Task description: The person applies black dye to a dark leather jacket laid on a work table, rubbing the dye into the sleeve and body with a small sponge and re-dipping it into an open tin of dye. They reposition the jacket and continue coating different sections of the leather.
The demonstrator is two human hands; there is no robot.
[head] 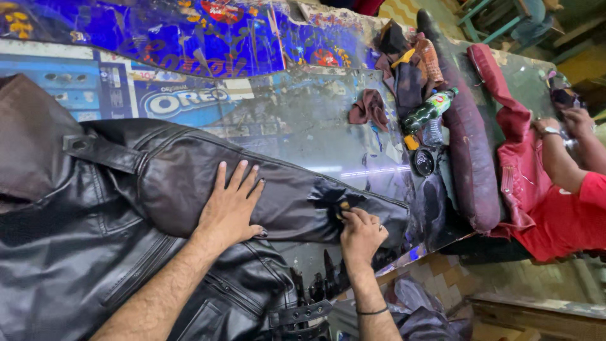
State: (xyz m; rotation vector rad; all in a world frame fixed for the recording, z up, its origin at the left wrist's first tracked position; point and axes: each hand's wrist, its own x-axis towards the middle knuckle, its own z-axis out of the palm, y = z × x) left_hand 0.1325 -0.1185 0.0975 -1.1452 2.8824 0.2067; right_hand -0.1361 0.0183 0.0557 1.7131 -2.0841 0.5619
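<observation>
A dark brown leather jacket [82,215] lies spread over the worktable, one sleeve [297,196] stretched out to the right. My left hand [231,205] lies flat on that sleeve with the fingers spread, pressing it down. My right hand [361,233] is closed on a small yellowish pad [344,206] and holds it against the sleeve near the cuff, where the leather looks darker and wet.
A glass-topped table [303,126] covered with blue printed sheets carries a brown rag [369,107], a green bottle [429,110], a small round black tin [423,161] and a maroon jacket [467,139]. A person in a red shirt [568,215] works on a red jacket [517,151] at right.
</observation>
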